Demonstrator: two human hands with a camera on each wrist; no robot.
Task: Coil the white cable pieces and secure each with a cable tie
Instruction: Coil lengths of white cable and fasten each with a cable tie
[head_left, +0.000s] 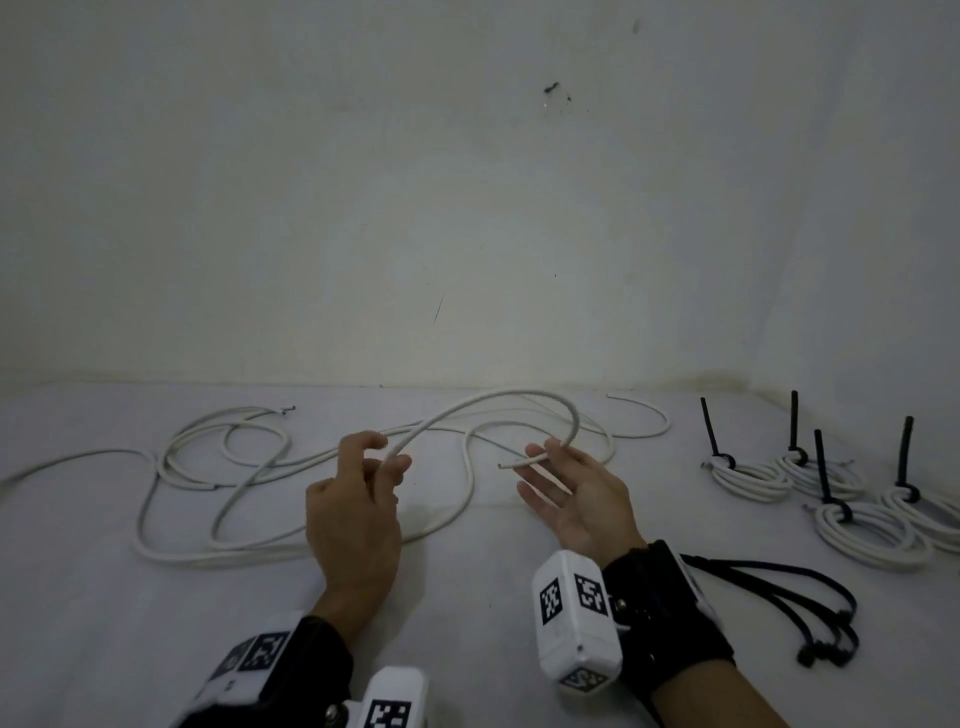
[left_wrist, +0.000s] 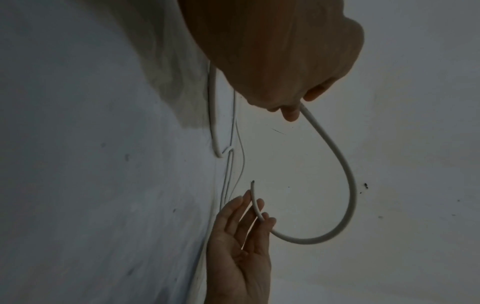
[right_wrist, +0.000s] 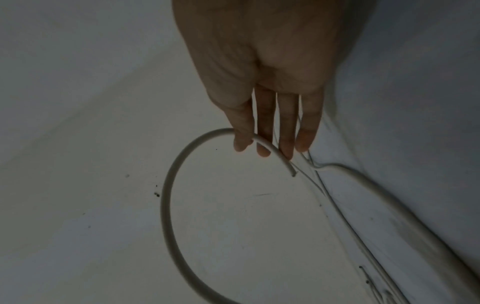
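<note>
White cable (head_left: 498, 402) arches above the bench (head_left: 467, 597) between both hands: the left hand (head_left: 353, 512) pinches it, the right hand (head_left: 574, 496) grips its cut end. Spare black ties (head_left: 779, 597) lie right, four tied coils (head_left: 831, 499) farther, loose cable (head_left: 218, 467) beyond.

Loose cables (head_left: 218, 499) left, tied coils (head_left: 831, 499) right
</note>
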